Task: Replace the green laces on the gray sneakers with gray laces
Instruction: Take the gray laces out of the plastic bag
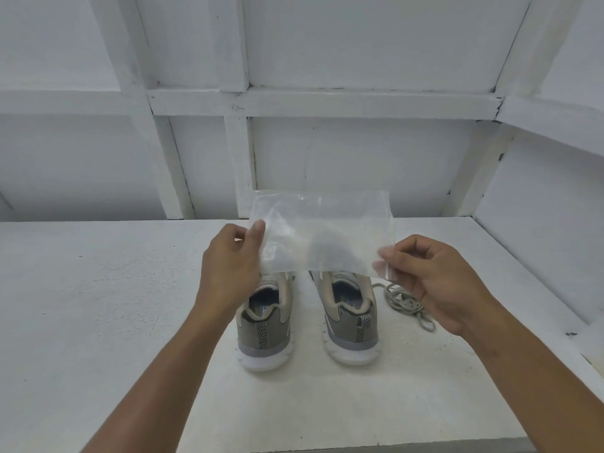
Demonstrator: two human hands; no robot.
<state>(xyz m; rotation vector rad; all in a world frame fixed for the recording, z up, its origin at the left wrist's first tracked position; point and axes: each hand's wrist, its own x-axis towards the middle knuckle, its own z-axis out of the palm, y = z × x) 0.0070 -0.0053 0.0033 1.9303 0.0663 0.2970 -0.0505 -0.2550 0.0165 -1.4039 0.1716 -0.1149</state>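
Right now both hands are up over the white table (98, 289): the left hand (228, 266) pinches the left edge of a clear plastic bag (323, 230), and the right hand (441, 282) pinches its near right corner between thumb and fingertips. Beneath the bag stand the two gray sneakers (264, 325) with white soles, side by side, heels toward us, fronts hidden. Insole print reads only "FO". A loose tangle of gray laces (405, 304) lies just right of the right sneaker.
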